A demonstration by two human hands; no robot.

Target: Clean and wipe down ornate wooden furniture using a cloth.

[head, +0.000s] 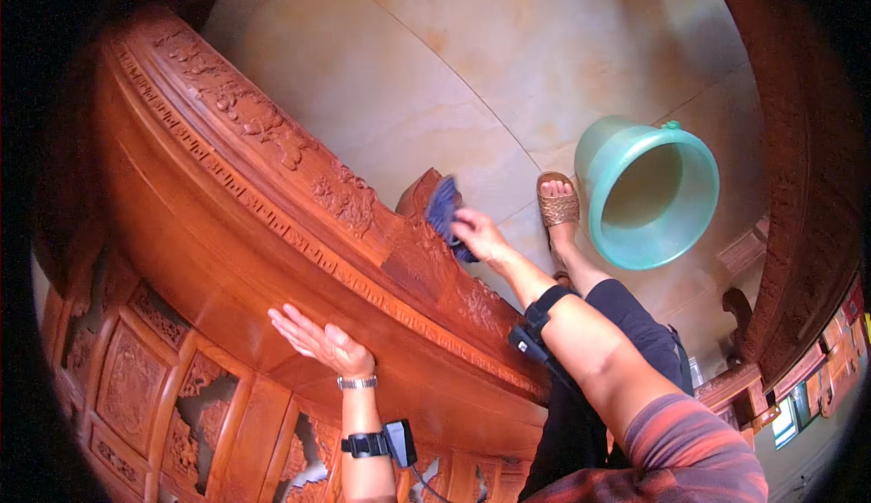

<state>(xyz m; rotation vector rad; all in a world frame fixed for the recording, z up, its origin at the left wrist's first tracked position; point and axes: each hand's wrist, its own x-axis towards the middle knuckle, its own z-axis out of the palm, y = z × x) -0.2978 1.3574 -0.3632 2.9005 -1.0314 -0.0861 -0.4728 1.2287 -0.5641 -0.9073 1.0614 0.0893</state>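
Note:
My right hand (478, 234) grips a dark blue cloth (444, 212) against the carved front apron of a reddish wooden bench (435, 258), near the top of a leg. The cloth looks slightly blurred and hangs over the carving. My left hand (325, 343) is over the smooth wooden seat (272, 278), palm turned partly up, fingers extended and nothing in it. Whether its edge touches the seat cannot be told. A translucent green plastic bucket (593, 163) with cloudy brownish water (643, 186) stands on the floor, to the right of my sandalled foot (559, 200).
The bench's carved openwork backrest (133, 384) runs along the lower left. Dark carved wooden furniture (803, 197) curves along the right side. Pale stone-look floor tiles (408, 81) lie between them. A cable (429, 484) trails from the device on my left forearm.

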